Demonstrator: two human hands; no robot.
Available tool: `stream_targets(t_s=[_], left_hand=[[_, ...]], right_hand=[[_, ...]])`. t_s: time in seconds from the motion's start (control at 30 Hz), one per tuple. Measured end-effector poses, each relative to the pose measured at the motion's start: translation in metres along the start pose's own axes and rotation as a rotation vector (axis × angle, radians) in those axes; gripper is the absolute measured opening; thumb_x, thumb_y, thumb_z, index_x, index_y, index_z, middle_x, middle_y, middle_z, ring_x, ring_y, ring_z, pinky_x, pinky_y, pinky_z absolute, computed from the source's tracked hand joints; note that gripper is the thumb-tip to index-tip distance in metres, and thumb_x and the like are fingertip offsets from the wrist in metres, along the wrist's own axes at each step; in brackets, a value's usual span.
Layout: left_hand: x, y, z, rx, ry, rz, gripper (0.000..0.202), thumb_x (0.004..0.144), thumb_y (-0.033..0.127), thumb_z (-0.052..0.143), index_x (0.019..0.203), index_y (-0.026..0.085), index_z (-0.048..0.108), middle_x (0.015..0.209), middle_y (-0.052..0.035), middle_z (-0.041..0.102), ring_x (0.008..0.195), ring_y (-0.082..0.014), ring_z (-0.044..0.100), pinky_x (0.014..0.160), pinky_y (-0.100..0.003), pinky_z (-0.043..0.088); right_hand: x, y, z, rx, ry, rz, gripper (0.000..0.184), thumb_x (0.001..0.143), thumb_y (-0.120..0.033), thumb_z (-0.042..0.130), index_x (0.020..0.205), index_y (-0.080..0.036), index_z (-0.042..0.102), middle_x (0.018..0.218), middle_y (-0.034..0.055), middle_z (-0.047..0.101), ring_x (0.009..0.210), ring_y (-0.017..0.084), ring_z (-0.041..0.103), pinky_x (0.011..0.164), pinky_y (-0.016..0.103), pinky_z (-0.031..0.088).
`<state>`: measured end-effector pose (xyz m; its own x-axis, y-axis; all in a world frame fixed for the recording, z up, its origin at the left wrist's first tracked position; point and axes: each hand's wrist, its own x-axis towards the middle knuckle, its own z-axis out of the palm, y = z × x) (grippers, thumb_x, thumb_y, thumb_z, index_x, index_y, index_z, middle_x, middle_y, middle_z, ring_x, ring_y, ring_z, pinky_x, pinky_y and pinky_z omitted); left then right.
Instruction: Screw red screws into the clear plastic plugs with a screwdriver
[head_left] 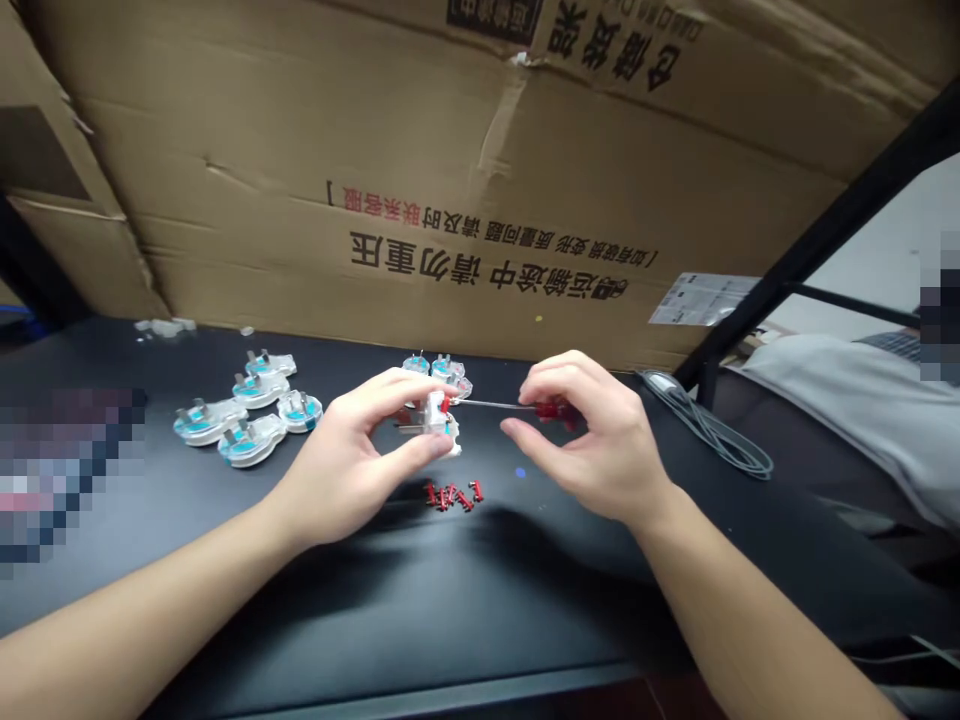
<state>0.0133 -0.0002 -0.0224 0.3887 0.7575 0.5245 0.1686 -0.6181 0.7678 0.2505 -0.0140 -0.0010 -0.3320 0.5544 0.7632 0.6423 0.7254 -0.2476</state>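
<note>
A large brown cardboard box [450, 180] printed with Chinese characters fills the upper view behind a black table [480, 620]. A black metal bar [825, 230] crosses the upper right, above a grey cloth [847, 420]. Pixelated patches hide whatever lies at the far left and right edges. A coiled grey cable [705, 425] lies on the table at the right.

Left of the hands sit five white plugs [247, 410] with teal centres and metal prongs, and more plugs [439, 370] sit just behind the hands, partly hidden.

The two hands are raised above the table, close together but not touching. The left hand [352, 460] clamps a white plug [436, 425] between thumb and fingers. The right hand [600, 430] pinches a red-handled screwdriver [555, 408], its thin shaft reaching the plug. The tip seems to meet a red part of the plug, though it is hard to make out. A small pile of red screws [452, 495] lies below.
</note>
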Motion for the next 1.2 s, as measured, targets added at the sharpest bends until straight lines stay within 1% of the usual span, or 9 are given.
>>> stream_targets(t_s=[0.27,0.43,0.57,0.73,0.83,0.93,1.0,1.1,1.2], left_hand=[[0.006,0.001,-0.008,0.039,-0.003,0.046,0.024,0.088,0.032,0.068,0.109,0.023,0.071,0.111,-0.0065,0.069,0.101,-0.0224,0.066,0.088,-0.030,0.053],[0.004,0.000,-0.008,-0.041,-0.028,-0.007,0.031,0.088,0.035,0.067,0.115,0.021,0.069,0.105,-0.0060,0.073,0.094,-0.0223,0.069,0.083,-0.029,0.055],[0.004,0.000,-0.008,-0.031,-0.041,0.002,0.025,0.091,0.036,0.063,0.110,0.021,0.069,0.100,-0.0045,0.072,0.089,-0.0203,0.068,0.080,-0.027,0.053],[0.005,-0.001,-0.008,0.010,-0.067,-0.018,0.028,0.091,0.037,0.062,0.111,0.018,0.069,0.101,-0.0072,0.071,0.090,-0.0218,0.066,0.081,-0.029,0.053],[0.005,-0.004,-0.003,-0.093,-0.040,-0.078,0.030,0.093,0.040,0.059,0.107,0.016,0.070,0.097,-0.0066,0.071,0.091,-0.0219,0.066,0.082,-0.030,0.053],[0.004,-0.005,0.000,-0.161,-0.005,-0.098,0.031,0.094,0.044,0.056,0.098,0.017,0.071,0.094,-0.0054,0.072,0.092,-0.0225,0.066,0.082,-0.031,0.052],[0.004,-0.005,0.000,-0.164,-0.005,-0.089,0.027,0.094,0.041,0.058,0.095,0.018,0.071,0.095,-0.0053,0.072,0.092,-0.0223,0.066,0.082,-0.030,0.052],[0.005,-0.004,-0.002,-0.153,-0.029,-0.064,0.021,0.091,0.036,0.063,0.102,0.019,0.071,0.099,-0.0053,0.072,0.093,-0.0213,0.066,0.082,-0.028,0.052],[0.005,-0.004,-0.003,-0.196,-0.048,-0.078,0.025,0.093,0.039,0.060,0.106,0.019,0.071,0.103,-0.0058,0.072,0.097,-0.0222,0.066,0.086,-0.030,0.052]], right_hand=[[-0.004,0.011,-0.012,0.082,0.085,-0.032,0.013,0.086,-0.016,0.070,0.094,-0.026,0.070,0.086,0.0018,0.076,0.074,0.017,0.071,0.065,0.030,0.056],[-0.003,0.010,-0.016,0.120,0.006,0.011,0.017,0.083,-0.018,0.072,0.098,-0.024,0.068,0.093,0.0040,0.070,0.072,0.016,0.065,0.059,0.028,0.053],[-0.001,0.007,-0.017,0.090,0.075,-0.021,0.006,0.083,-0.019,0.072,0.087,-0.023,0.072,0.075,0.0014,0.069,0.063,0.014,0.062,0.057,0.028,0.050],[0.000,0.002,-0.017,0.126,-0.035,0.187,0.017,0.093,-0.026,0.059,0.083,-0.021,0.072,0.063,-0.0004,0.067,0.054,0.013,0.060,0.052,0.025,0.048],[0.000,0.002,-0.017,0.080,-0.033,0.068,0.005,0.084,-0.025,0.071,0.089,-0.022,0.071,0.079,0.0028,0.069,0.066,0.015,0.063,0.059,0.028,0.051],[-0.001,0.001,-0.014,0.010,0.056,-0.059,0.005,0.083,-0.020,0.072,0.085,-0.024,0.073,0.077,0.0030,0.070,0.064,0.016,0.062,0.059,0.029,0.051],[-0.002,-0.001,-0.011,0.047,0.057,0.027,0.011,0.089,-0.021,0.065,0.082,-0.023,0.074,0.065,0.0010,0.068,0.056,0.014,0.060,0.053,0.027,0.048],[-0.002,-0.004,-0.009,0.181,-0.079,0.255,0.025,0.096,-0.027,0.054,0.080,-0.020,0.072,0.053,-0.0019,0.062,0.046,0.011,0.056,0.045,0.024,0.044],[-0.001,-0.005,-0.010,0.128,-0.080,0.137,0.007,0.087,-0.026,0.068,0.087,-0.021,0.073,0.069,0.0002,0.069,0.056,0.012,0.060,0.052,0.024,0.048]])
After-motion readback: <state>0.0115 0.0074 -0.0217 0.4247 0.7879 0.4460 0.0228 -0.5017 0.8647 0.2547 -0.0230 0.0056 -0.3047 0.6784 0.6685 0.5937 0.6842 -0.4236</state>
